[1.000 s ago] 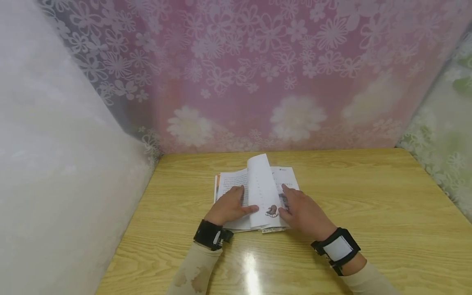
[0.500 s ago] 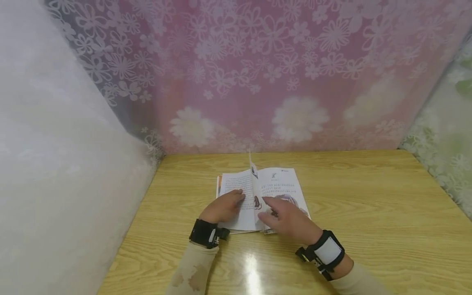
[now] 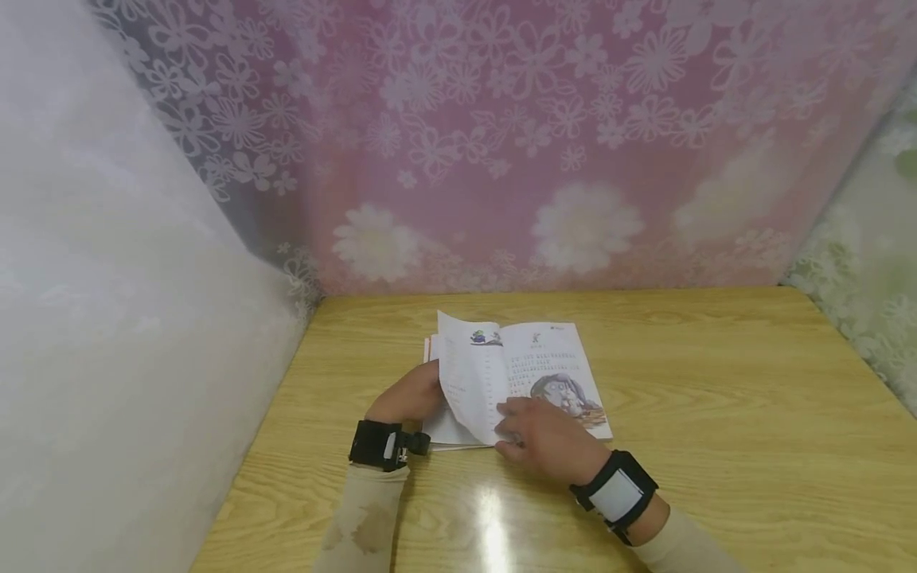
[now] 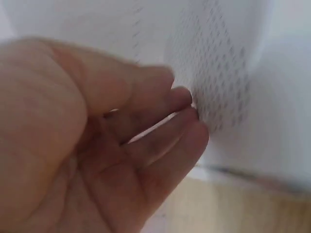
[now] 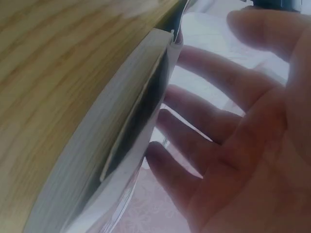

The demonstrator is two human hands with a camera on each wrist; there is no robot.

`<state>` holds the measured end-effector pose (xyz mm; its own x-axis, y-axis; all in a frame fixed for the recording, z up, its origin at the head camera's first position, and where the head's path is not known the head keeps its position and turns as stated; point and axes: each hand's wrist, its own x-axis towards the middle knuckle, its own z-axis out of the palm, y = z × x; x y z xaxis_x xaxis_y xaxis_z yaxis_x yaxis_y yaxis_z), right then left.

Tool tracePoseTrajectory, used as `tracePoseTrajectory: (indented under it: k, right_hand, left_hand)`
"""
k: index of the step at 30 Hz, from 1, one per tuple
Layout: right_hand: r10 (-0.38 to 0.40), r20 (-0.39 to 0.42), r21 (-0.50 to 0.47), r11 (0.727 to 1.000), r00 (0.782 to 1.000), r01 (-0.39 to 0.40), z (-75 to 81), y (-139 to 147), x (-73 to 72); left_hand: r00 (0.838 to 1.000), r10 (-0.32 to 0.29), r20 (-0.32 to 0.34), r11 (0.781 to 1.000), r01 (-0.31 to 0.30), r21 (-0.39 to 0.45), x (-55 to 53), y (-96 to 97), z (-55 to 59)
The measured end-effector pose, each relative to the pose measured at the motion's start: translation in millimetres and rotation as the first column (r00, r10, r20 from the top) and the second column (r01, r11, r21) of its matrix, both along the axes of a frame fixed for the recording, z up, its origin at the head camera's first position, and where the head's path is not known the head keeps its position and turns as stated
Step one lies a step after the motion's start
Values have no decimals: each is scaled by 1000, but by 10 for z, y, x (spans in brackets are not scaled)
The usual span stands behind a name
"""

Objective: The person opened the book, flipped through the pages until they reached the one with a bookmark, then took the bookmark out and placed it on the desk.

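Observation:
An open book (image 3: 555,358) lies on the table, printed text and a purple-grey drawing on its right page. One leaf (image 3: 466,378) is lifted and curls over toward the left side. My left hand (image 3: 407,398) is at the book's left side, its fingertips hidden behind that leaf in the head view. In the left wrist view the thumb and fingers (image 4: 160,141) reach toward the printed page with nothing between them. My right hand (image 3: 552,439) lies over the lower middle of the book. Its fingers (image 5: 214,77) are spread and touch the pages, seen in the right wrist view.
The wood-grain table (image 3: 688,382) extends around the book. A pink flowered curtain (image 3: 487,159) stands along its back edge, with a pale covering (image 3: 143,278) at the left and a green-white one (image 3: 867,263) at the right.
The leaf has swung from the right side over to the left. My right hand has moved left to the lower middle of the book; my left hand has shifted slightly left.

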<state>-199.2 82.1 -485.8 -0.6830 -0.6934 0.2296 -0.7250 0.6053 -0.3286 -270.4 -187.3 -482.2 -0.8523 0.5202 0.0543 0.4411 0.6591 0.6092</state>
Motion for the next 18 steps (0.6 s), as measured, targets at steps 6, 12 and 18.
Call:
tracePoseTrajectory:
  k: [6,12,18]
  right_hand:
    - [29,-96,-16,999,995,-31,-2,-32,51]
    - [12,-84,16,1000,996,-11,-5,-58,89]
    - [17,-98,20,1000,995,-15,-19,-85,77]
  left_hand:
    - [952,245,-185,968,-229,107,28,11,208]
    - [963,97,-251,993,-78,86,122,351,280]
    - [980,-12,-197,991,-15,-133,165,615,53]
